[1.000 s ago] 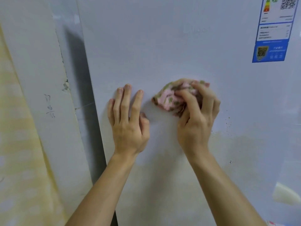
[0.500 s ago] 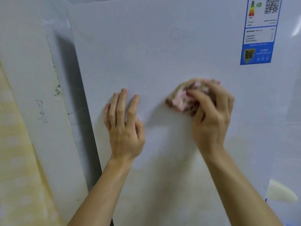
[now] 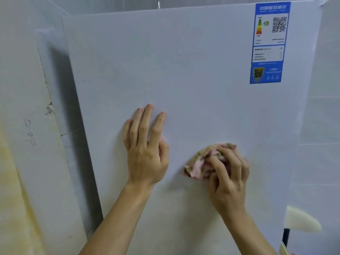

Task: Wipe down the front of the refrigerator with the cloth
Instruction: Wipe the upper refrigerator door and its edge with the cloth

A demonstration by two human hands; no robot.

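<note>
On the left, my left hand (image 3: pixel 145 153) is lying flat, fingers straight, bracing the refrigerator (image 3: pixel 202 85) front; beside it my right hand (image 3: pixel 228 177) is clutching the bunched cloth (image 3: pixel 197 167) against it. Wiping higher rightward, I could be peeling the sticker (image 3: pixel 269 43).

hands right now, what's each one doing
Left hand: open, fingers straight, flat on the refrigerator door.
Right hand: closed, gripping the bunched pink cloth against the door.

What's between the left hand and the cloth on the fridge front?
Nothing: the head view shows only a bare strip of fridge front between the left hand, flat against it, and the cloth gripped by the right hand.
</note>
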